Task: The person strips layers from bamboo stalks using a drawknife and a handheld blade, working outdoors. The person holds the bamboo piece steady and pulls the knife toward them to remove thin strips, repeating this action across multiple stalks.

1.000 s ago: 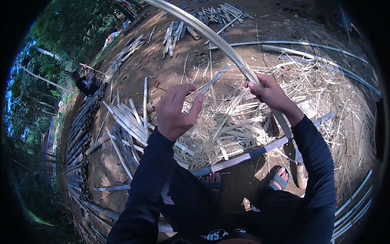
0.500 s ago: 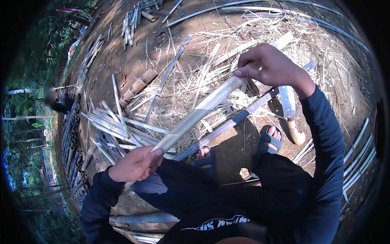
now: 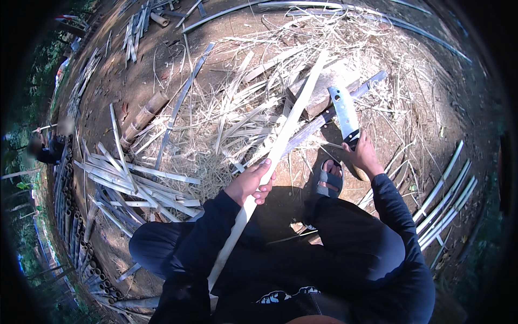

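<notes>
My left hand is closed round the middle of a long pale bamboo strip. The strip slants from near my lap up to the left side of a wooden block. My right hand grips the dark handle of a cleaver, whose broad shiny blade points away from me with holes near its tip. Part of the handle is hidden by my fingers. A long dark flat slat lies on the ground beneath the strip and runs past the block.
Shavings cover the ground ahead. A heap of split bamboo strips lies left, near a thick bamboo piece. Stacked bamboo poles stand farther left, with a person beyond. Green strips lie right, and my sandalled foot is between.
My right hand has let go of the strip's far end and taken hold of the cleaver that lay on the ground. My left hand has moved right with the strip, now steeper.
</notes>
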A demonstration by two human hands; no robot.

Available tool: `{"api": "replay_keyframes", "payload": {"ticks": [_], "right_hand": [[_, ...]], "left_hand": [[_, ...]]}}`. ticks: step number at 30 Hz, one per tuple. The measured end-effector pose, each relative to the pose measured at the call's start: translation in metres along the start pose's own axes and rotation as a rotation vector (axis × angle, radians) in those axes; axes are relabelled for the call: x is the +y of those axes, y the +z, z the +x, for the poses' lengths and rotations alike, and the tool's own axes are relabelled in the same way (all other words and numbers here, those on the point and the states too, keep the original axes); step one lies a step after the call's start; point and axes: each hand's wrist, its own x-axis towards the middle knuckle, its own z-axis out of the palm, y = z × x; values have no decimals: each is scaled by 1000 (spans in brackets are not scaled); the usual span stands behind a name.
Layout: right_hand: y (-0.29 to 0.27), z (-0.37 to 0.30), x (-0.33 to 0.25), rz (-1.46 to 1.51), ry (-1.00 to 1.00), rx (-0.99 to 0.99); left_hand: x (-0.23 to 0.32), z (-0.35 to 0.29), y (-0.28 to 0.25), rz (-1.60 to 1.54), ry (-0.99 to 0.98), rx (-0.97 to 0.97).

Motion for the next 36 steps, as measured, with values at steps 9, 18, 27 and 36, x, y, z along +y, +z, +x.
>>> {"api": "replay_keyframes", "payload": {"ticks": [9, 18, 27, 36], "right_hand": [[48, -27, 24, 341, 7, 190], [-30, -70, -50, 297, -416, 180], [-67, -51, -86, -113, -707, 7], [-85, -43, -83, -194, -740, -88]], "left_hand": [[-5, 8, 23, 254, 0, 211], [-12, 16, 26, 210, 66, 192], [-27, 4, 25, 337, 107, 163], [-37, 1, 23, 365, 77, 194]]}}
